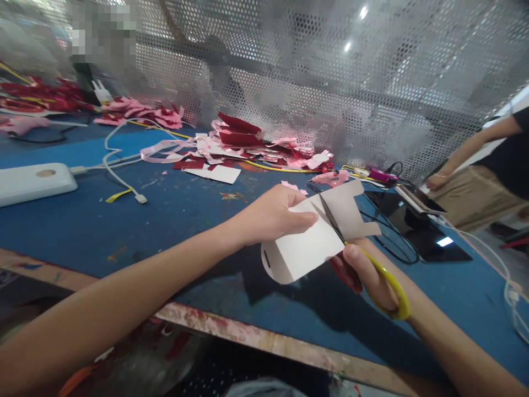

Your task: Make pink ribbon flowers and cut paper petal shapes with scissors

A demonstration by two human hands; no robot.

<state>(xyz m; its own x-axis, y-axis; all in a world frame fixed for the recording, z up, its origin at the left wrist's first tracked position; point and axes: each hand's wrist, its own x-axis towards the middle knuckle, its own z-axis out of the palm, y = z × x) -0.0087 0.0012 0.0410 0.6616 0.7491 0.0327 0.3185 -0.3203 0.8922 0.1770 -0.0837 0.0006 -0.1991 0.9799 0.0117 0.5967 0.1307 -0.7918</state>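
Observation:
My left hand [275,214] pinches the upper left edge of a white die-cut card [308,248] and holds it above the blue table [82,220]. My right hand [367,273] grips yellow-handled scissors [388,284]. The dark blades [330,218] sit in a cut running up the middle of the card. A red side of the card shows just below my right fingers.
A heap of pink and red ribbon and card scraps [252,146] lies at the back by a perforated metal screen. A white power strip [35,182] with cables is on the left. Pink glue gun [330,177] and a dark tablet [417,229] sit right. Another person [487,171] stands at the right edge.

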